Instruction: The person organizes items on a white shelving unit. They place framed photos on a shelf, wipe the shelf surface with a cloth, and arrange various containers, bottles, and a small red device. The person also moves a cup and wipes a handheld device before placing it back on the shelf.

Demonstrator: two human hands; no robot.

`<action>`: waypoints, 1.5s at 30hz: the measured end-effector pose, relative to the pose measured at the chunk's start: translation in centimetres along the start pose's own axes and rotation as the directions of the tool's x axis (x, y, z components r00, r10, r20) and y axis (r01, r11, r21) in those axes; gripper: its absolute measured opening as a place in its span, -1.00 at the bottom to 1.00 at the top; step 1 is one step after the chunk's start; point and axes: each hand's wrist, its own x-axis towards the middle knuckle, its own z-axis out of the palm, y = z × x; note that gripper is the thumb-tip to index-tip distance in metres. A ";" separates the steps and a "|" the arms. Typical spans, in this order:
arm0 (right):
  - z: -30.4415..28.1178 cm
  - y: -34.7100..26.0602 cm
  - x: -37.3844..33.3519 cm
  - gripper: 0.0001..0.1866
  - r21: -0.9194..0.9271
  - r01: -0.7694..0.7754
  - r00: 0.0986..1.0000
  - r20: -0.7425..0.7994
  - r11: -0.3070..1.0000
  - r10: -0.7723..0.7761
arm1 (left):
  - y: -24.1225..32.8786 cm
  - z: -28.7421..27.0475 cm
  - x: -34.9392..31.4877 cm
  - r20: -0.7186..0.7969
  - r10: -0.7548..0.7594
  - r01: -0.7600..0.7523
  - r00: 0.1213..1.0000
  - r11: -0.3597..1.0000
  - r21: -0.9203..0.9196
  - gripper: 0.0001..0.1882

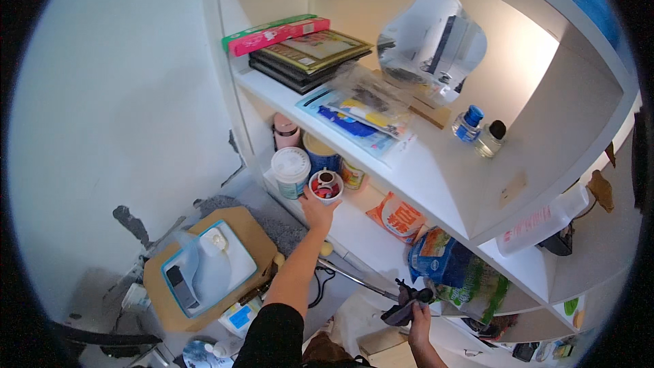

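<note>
My left hand (318,212) reaches to the lower shelf with its fingers curled round a small white tub (338,194). Red and dark small items fill the tub, and a little cup (327,177) sits on top. Beside it stand a white lidded tub (291,167), a blue tin (323,153), a pink container (286,131) and a jar with a coloured label (353,174). At lower right, my right hand (419,324) is closed on a dark, soft-looking object (403,305). A thin metal rod (361,282) runs left from that object; whether they join is unclear.
Above, the white shelf (426,184) holds picture frames (317,51), a wavy mirror (432,44), plastic packets (364,109) and two bottles (479,131). An orange packet (397,217) and a blue bag (436,257) lie below. A cardboard box (163,300) stands at left.
</note>
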 end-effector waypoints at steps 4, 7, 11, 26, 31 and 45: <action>-0.6 0.1 -0.4 -0.77 -0.112 0.008 0.996 0.087 0.994 0.002 | -8.2 5.3 3.0 -0.200 0.075 -0.149 0.977 0.909 -0.389 0.01; -1.1 0.3 -1.3 -0.73 -0.111 0.011 0.996 0.084 0.994 -0.002 | -6.8 3.6 -0.5 -0.252 0.229 -0.266 0.940 0.956 -0.124 -0.03; -0.5 -1.3 -3.2 -0.68 -0.068 0.019 0.994 0.112 0.998 -0.011 | -5.9 -0.9 -6.4 -0.100 0.267 -0.270 0.959 0.962 -0.024 -0.25; -4.7 1.6 -8.9 -0.70 -0.044 0.015 0.896 0.444 0.999 0.006 | 8.2 -18.0 -14.3 0.524 0.053 -0.482 0.850 0.477 0.734 -0.67; -5.0 2.4 -10.1 -0.71 -0.077 0.007 0.876 0.481 0.997 0.030 | 13.1 -30.6 -18.5 0.530 0.175 -0.558 0.830 0.265 0.786 -0.74; 1.4 4.8 -16.8 -0.68 -0.049 -0.056 0.807 0.587 0.997 0.075 | -4.4 -46.5 -37.5 0.209 0.303 -0.346 0.930 0.913 0.214 -0.66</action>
